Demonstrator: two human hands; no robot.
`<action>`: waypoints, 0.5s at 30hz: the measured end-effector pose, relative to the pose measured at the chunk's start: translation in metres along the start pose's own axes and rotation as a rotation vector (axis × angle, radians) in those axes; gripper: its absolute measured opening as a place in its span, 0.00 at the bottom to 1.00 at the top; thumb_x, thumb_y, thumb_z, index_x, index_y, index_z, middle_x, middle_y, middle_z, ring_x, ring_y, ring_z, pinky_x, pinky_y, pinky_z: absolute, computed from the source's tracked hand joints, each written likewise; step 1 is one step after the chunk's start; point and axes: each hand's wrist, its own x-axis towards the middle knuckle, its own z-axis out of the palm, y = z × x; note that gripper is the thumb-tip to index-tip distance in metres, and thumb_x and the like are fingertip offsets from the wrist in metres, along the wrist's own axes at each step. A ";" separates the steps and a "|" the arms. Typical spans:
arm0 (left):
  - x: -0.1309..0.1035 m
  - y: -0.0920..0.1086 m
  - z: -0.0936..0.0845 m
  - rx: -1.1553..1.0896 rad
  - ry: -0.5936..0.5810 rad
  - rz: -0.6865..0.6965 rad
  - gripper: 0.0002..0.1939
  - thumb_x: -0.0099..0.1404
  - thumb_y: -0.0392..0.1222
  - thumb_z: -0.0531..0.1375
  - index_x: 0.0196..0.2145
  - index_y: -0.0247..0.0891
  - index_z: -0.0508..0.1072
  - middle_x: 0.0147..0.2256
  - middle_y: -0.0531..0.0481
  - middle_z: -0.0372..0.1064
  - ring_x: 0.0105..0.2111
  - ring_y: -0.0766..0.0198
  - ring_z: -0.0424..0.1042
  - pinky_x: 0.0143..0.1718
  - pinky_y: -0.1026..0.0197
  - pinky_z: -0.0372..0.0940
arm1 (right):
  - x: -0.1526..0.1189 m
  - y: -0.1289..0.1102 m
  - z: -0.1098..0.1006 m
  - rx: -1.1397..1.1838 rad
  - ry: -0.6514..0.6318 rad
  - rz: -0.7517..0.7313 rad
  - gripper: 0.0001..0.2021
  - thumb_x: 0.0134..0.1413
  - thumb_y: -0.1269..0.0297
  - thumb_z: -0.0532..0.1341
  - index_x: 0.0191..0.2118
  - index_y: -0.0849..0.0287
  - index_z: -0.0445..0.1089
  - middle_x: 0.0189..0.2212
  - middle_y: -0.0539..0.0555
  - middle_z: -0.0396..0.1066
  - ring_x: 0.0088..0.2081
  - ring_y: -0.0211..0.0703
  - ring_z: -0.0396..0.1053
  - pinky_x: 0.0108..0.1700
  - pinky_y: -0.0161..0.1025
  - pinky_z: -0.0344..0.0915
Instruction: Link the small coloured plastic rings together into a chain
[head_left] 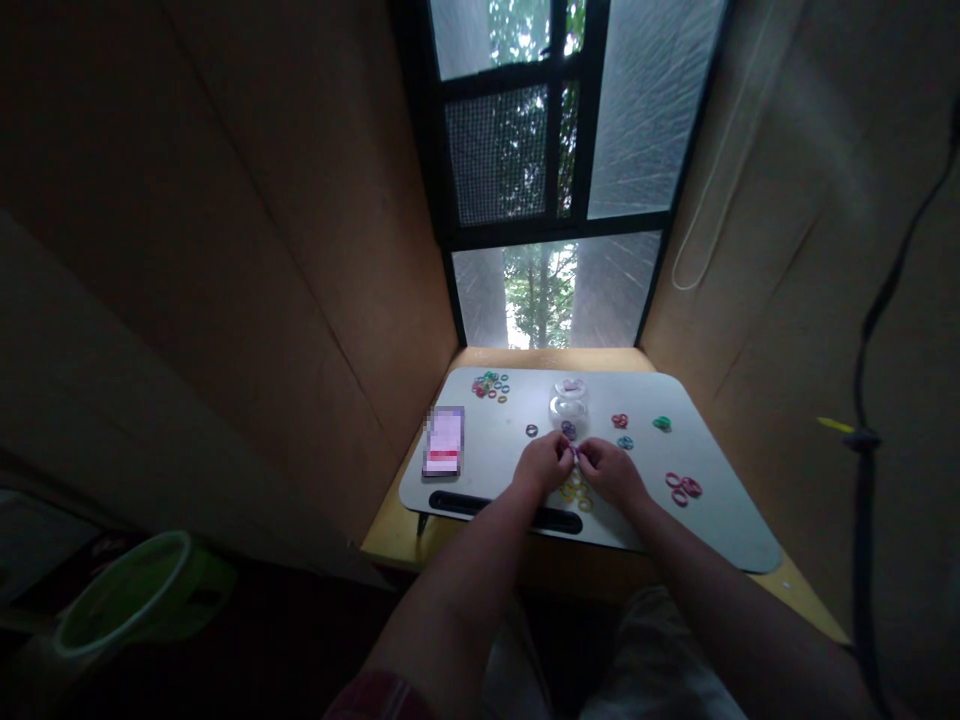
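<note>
My left hand (546,463) and my right hand (606,468) meet over the middle of a white lap table (495,475). Both pinch a small purple band (575,452) between their fingertips. Just beyond them lie purple bands (568,428) and a single dark band (532,430). Yellow bands (583,503) are partly hidden under my hands. To the right are red bands (619,421), teal bands (625,442), green bands (661,424) and larger pink-red bands (679,490). A mixed pile of coloured bands (487,384) sits at the far left.
A clear round container (568,408) stands at the back of the table. A phone (445,440) lies on the left. A black slot (457,503) runs along the near edge. A green basket (150,595) is low on the left, and a window (551,290) is behind.
</note>
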 end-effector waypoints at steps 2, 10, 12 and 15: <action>0.000 -0.001 0.000 0.001 0.003 -0.001 0.06 0.62 0.41 0.56 0.36 0.39 0.72 0.30 0.50 0.73 0.28 0.64 0.68 0.31 0.63 0.59 | 0.000 -0.001 0.000 -0.005 0.003 0.011 0.08 0.52 0.63 0.55 0.28 0.57 0.69 0.25 0.51 0.70 0.28 0.41 0.65 0.33 0.36 0.58; 0.001 0.000 -0.001 0.006 -0.008 -0.028 0.05 0.63 0.40 0.57 0.34 0.38 0.71 0.30 0.50 0.72 0.29 0.64 0.68 0.31 0.64 0.59 | 0.000 -0.002 0.000 -0.027 -0.014 0.030 0.07 0.52 0.64 0.55 0.27 0.57 0.67 0.25 0.51 0.68 0.28 0.40 0.64 0.32 0.35 0.57; 0.001 0.000 -0.001 0.000 -0.009 -0.027 0.04 0.63 0.39 0.57 0.34 0.38 0.71 0.30 0.50 0.71 0.29 0.65 0.67 0.30 0.64 0.58 | 0.000 -0.002 0.000 -0.030 -0.013 0.034 0.07 0.52 0.64 0.55 0.27 0.57 0.67 0.25 0.51 0.69 0.28 0.40 0.64 0.33 0.35 0.57; 0.002 -0.001 -0.001 -0.006 -0.022 -0.019 0.04 0.62 0.40 0.57 0.33 0.39 0.70 0.29 0.51 0.71 0.28 0.65 0.67 0.29 0.65 0.57 | 0.000 -0.003 0.000 -0.034 -0.013 0.038 0.07 0.52 0.64 0.55 0.26 0.57 0.67 0.25 0.51 0.68 0.28 0.39 0.63 0.32 0.35 0.56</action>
